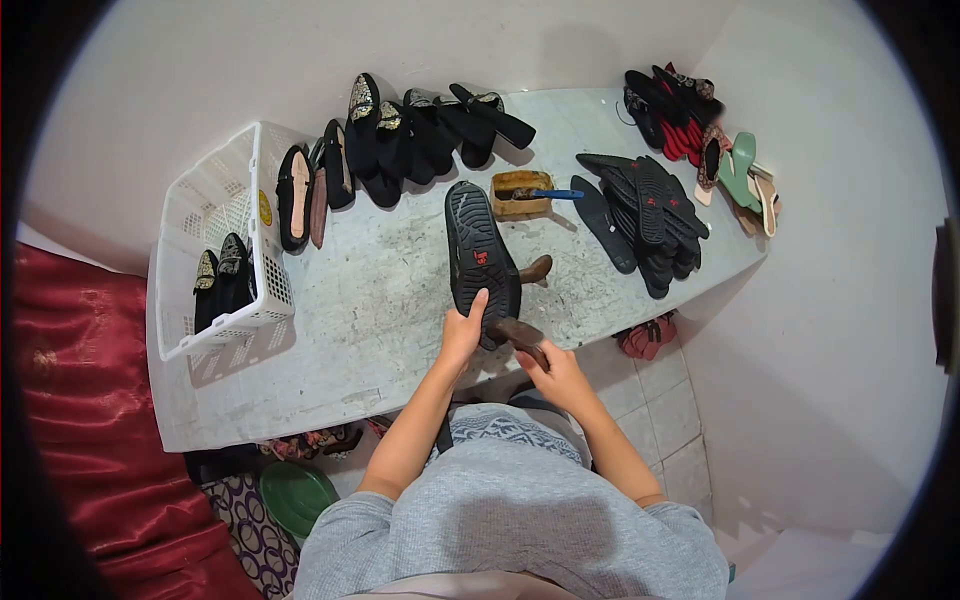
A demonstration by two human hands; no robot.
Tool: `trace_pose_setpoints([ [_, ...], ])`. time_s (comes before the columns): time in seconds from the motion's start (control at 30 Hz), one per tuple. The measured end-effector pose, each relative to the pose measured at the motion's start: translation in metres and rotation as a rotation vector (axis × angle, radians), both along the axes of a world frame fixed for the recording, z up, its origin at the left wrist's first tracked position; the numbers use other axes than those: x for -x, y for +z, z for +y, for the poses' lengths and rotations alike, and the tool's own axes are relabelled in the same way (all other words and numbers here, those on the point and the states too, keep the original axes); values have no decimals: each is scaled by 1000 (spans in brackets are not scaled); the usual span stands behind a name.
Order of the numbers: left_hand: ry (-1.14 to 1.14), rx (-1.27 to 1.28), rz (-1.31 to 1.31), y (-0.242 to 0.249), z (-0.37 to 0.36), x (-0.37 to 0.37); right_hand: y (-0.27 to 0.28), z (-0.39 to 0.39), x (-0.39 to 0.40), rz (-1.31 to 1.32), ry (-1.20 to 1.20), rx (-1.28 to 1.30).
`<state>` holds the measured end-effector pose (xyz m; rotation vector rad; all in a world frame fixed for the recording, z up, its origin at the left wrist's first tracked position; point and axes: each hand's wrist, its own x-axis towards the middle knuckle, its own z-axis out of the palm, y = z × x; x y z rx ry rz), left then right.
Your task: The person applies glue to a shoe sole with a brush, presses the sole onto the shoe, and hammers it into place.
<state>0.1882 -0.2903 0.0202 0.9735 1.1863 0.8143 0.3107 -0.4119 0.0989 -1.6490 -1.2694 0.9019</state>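
My left hand [463, 333] grips a black shoe [478, 245] near its lower end, thumb on the ribbed outsole. The shoe is held sole-up over the table, a red mark showing mid-sole. In my right hand [558, 378] is a brown, wooden-looking tool [522, 338], its far end right at the shoe's lower edge; its exact kind is unclear. Another brown piece [537, 268] shows beside the shoe's right edge. Beyond the shoe stands a yellowish tray [510, 210] with a blue-handled brush [555, 194] across it.
A white plastic basket [262, 215] holding shoes stands at the left of the stained table [350, 310]. Black shoes [400, 140] line the back. Stacked black soles [655, 215] lie right, with sandals [740, 170] farther off. A green basin [297, 497] is below the table.
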Motion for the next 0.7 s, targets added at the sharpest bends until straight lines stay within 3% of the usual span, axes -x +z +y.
trace_pose_setpoints([
  [0.07,8,-80,60,5,0,-1,1,4,-4,-110,90,116],
  [0.13,-1,33,-24,7,-1,0,8,2,-5,-77,104,121],
  [0.3,-19,-44,89,-1,1,3,0,6,-3,-63,76,138],
  [0.4,30,-104,116,2,1,2,-24,5,-9,-20,42,107],
  [0.47,-32,-12,140,-5,2,5,-21,10,-8,34,30,-34],
  [0.6,-12,-19,123,-7,1,2,-6,26,-13,-189,-30,29],
  [0.7,15,-59,73,-4,1,2,-1,31,-13,-249,6,-186],
])
